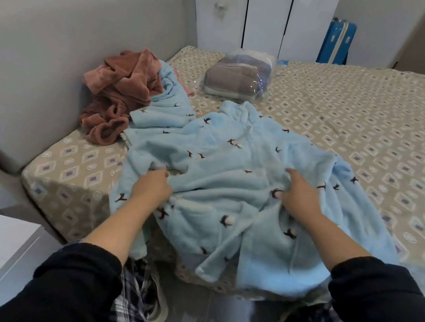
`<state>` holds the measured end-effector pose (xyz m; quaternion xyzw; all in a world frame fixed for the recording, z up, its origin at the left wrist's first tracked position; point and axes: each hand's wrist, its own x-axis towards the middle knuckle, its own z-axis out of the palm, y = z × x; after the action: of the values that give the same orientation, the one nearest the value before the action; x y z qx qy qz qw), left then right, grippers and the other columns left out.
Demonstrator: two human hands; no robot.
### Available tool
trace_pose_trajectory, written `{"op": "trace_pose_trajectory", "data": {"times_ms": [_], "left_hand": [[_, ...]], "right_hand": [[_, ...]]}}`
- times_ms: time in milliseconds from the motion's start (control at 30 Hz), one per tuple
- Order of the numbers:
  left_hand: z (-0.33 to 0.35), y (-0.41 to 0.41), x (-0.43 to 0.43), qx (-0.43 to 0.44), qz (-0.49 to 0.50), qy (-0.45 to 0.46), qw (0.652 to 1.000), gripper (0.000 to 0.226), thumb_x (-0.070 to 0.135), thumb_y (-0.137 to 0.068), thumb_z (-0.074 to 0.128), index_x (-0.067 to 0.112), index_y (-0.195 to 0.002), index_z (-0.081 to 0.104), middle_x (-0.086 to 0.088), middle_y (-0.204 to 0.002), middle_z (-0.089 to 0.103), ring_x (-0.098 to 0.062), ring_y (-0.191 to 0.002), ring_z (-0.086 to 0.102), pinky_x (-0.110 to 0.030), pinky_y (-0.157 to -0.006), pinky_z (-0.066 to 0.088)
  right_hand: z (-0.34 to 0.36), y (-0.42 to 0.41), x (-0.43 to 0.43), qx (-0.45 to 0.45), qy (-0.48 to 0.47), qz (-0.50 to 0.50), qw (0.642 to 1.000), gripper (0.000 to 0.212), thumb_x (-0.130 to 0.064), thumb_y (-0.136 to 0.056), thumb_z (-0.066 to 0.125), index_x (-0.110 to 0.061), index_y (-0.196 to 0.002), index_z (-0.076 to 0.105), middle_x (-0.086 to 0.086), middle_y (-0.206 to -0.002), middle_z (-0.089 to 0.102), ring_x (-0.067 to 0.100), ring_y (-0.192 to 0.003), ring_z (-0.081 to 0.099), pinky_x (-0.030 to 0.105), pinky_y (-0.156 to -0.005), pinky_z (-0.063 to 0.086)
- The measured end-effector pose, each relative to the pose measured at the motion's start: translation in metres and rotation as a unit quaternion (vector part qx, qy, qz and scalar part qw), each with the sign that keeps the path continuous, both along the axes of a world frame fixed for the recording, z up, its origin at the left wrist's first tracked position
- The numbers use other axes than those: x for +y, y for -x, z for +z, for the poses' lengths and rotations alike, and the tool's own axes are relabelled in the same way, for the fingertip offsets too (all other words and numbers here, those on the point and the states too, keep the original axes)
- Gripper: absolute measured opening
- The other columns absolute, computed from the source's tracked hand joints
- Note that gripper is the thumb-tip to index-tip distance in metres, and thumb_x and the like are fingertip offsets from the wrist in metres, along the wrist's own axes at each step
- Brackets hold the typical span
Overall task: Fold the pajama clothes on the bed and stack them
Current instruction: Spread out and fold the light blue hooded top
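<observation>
A light blue fleece pajama top [232, 157] with small dark bird prints lies spread and rumpled on the bed's near corner, its hem hanging over the edge. My left hand [152, 186] grips a bunch of its fabric on the left side. My right hand [299, 193] grips a fold of it on the right side. A second light blue pajama piece [168, 99] lies behind it toward the headboard. A crumpled reddish-brown fleece pajama [121, 95] is heaped against the headboard at the left.
The bed [349, 126] has a beige diamond-patterned sheet. A plastic-wrapped bundle of folded fabric [238, 79] sits at the back middle. A grey padded headboard [36, 58] runs along the left. White wardrobe doors [243, 16] and a blue suitcase [337, 43] stand behind.
</observation>
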<state>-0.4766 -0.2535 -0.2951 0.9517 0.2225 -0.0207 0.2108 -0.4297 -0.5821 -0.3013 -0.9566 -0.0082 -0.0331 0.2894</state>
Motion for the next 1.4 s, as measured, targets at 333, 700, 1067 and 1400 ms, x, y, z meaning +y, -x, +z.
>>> {"op": "trace_pose_trajectory", "data": {"times_ms": [333, 700, 1067, 1400], "left_hand": [[0.006, -0.034, -0.142, -0.079, -0.320, -0.141, 0.934, 0.060, 0.022, -0.098, 0.037, 0.021, -0.153, 0.014, -0.007, -0.161, 0.007, -0.027, -0.148, 0.002, -0.048, -0.118, 0.007], [-0.061, -0.052, -0.230, -0.040, -0.333, -0.085, 0.938, 0.062, 0.050, -0.098, 0.022, 0.028, -0.154, 0.006, 0.002, -0.163, 0.000, -0.019, -0.149, -0.005, -0.053, -0.116, -0.004], [-0.057, -0.080, -0.270, -0.094, -0.280, -0.079, 0.952, 0.061, 0.051, -0.098, 0.019, 0.032, -0.154, 0.001, -0.001, -0.163, -0.001, -0.021, -0.149, -0.005, -0.058, -0.114, 0.000], [-0.068, -0.094, -0.298, -0.172, -0.314, 0.009, 0.934, 0.065, 0.041, -0.099, 0.035, 0.026, -0.154, 0.005, -0.007, -0.162, 0.006, -0.020, -0.148, 0.006, -0.049, -0.117, 0.004]], "right_hand": [[0.002, 0.021, -0.030, -0.052, 0.022, 0.058, 0.997, 0.030, -0.008, -0.095, 0.048, -0.004, -0.121, 0.061, 0.015, -0.132, 0.056, 0.031, -0.122, 0.049, 0.031, -0.100, 0.033], [-0.013, -0.010, -0.139, 0.195, 0.050, -0.236, 0.951, 0.077, -0.029, -0.087, 0.064, -0.003, -0.145, 0.021, 0.019, -0.128, 0.048, 0.034, -0.110, 0.050, 0.039, -0.082, 0.046], [0.109, -0.073, -0.206, -0.141, 0.215, -0.255, 0.932, 0.021, 0.002, -0.086, 0.049, -0.001, -0.106, 0.049, 0.023, -0.099, 0.057, 0.039, -0.089, 0.057, 0.038, -0.064, 0.034], [-0.009, -0.042, -0.221, 0.064, 0.360, -0.040, 0.930, 0.035, -0.009, -0.081, 0.056, -0.014, -0.114, 0.047, 0.010, -0.117, 0.046, 0.029, -0.109, 0.047, 0.037, -0.088, 0.041]]}}
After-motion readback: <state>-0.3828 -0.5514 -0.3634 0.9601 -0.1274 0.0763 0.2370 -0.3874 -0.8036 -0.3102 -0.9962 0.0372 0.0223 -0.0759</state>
